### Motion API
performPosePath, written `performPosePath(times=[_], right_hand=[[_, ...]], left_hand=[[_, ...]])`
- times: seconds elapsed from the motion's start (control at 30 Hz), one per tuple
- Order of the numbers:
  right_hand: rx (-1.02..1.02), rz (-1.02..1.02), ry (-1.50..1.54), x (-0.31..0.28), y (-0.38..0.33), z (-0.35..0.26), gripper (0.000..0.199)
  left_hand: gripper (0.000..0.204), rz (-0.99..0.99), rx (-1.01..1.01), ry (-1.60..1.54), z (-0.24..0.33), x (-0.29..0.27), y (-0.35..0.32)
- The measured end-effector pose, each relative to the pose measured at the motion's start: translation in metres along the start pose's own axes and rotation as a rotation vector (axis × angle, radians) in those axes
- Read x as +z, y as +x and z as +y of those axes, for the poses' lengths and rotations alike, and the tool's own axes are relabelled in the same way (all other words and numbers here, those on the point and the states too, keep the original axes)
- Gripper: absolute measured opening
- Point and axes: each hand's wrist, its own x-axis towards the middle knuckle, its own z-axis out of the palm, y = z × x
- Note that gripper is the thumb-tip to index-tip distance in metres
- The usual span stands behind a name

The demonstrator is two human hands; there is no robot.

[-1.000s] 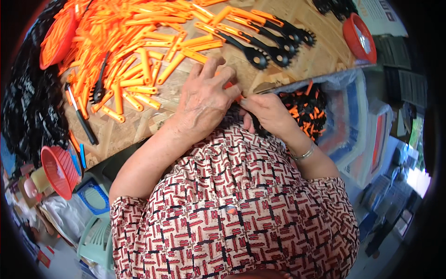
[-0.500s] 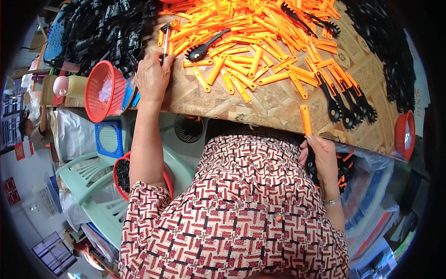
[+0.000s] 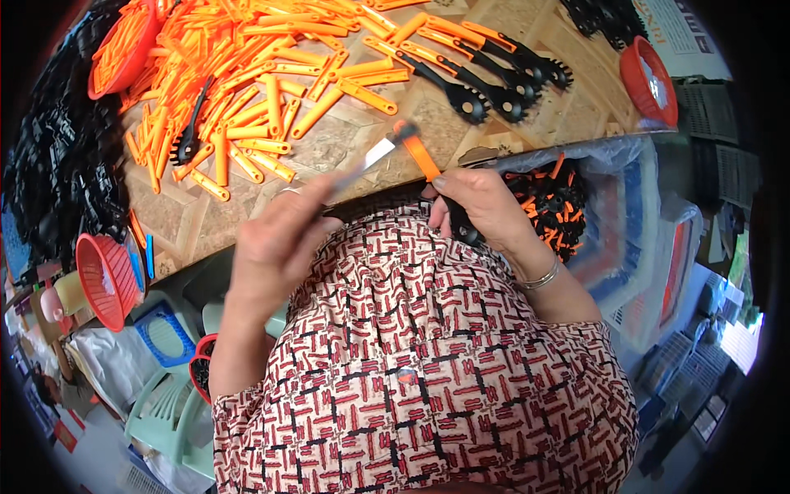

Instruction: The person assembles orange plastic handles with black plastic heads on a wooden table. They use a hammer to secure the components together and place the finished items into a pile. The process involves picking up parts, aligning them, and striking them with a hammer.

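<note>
My left hand (image 3: 280, 243), smeared a little by motion, is closed round a small hammer. The hammer (image 3: 372, 161) has a bright metal shaft and a dark head, which is at the top end of an orange handle (image 3: 420, 155); whether they touch I cannot tell. My right hand (image 3: 481, 206) pinches that handle's lower part, where it joins a black spaghetti server (image 3: 463, 226) whose head is mostly hidden below my fingers. Several spaghetti servers with orange handles (image 3: 485, 70) lie together on the table beyond my right hand.
Loose orange handles (image 3: 271, 90) are heaped over the patterned table (image 3: 469, 152), with a black server (image 3: 191, 132) among them. Black parts (image 3: 49, 173) pile up at the left. Red baskets (image 3: 109, 284) stand at the table's edges. Finished-looking servers (image 3: 559, 202) fill a bag at right.
My left hand has brought the hammer from the table's left side over to the orange handle. My right hand still holds the spaghetti server. The view has turned to the right.
</note>
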Motion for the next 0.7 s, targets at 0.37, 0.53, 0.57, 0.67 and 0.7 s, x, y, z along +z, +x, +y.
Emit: performPosePath(times=[0.37, 0.53, 0.57, 0.67, 0.7], right_hand=[[-0.024, -0.019, -0.095, 0.005, 0.005, -0.002, 0.031], [-0.061, 0.020, -0.093, 0.008, 0.003, -0.001, 0.032], [-0.056, 0.019, -0.075, 0.008, 0.001, -0.002, 0.031], [-0.058, 0.012, -0.102, 0.006, 0.006, 0.001, 0.031], [-0.058, 0.015, -0.123, 0.005, 0.007, 0.002, 0.030]], left_hand=[[0.057, -0.025, 0.096, 0.146, 0.027, 0.012, 0.009], [0.050, -0.007, 0.144, 0.203, 0.021, 0.018, 0.008], [0.051, -0.062, 0.110, 0.224, 0.026, 0.017, 0.008], [0.052, -0.215, 0.045, 0.384, 0.029, 0.014, 0.011], [0.052, -0.207, 0.028, 0.371, 0.029, 0.012, 0.012]])
